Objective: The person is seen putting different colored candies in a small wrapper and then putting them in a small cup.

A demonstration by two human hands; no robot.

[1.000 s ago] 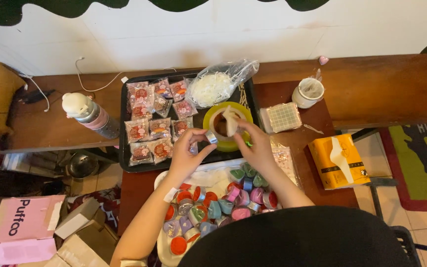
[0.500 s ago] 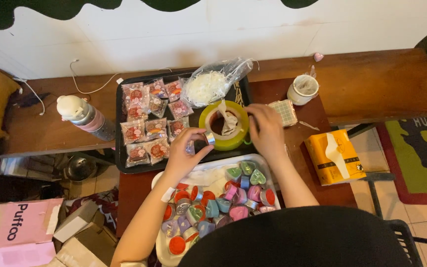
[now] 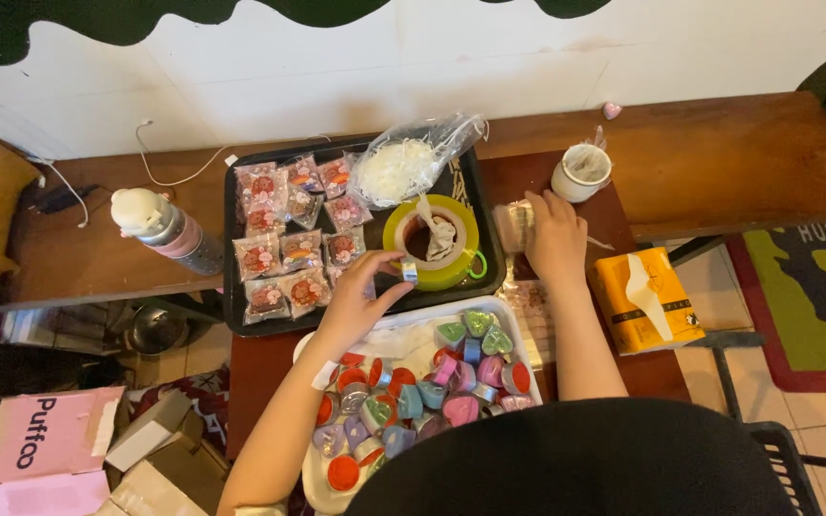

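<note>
Hands: two; tape roll point(image 3: 437, 241): one.

The desk point(image 3: 719, 162) looks like dark brown wood with a smooth, dull sheen; the tray point(image 3: 231, 287) at its 10 o'clock side is black, matt plastic; the small packets point(image 3: 284, 250) on it are clear, glossy film; the bag point(image 3: 413, 162) at 12 o'clock is crinkled transparent plastic over white shredded paper; the tape roll point(image 3: 432, 244) is shiny yellow-green; the candle cups point(image 3: 413, 397) at 6 o'clock are bright coloured foil-like metal; the cup point(image 3: 580, 172) is smooth white.
</note>
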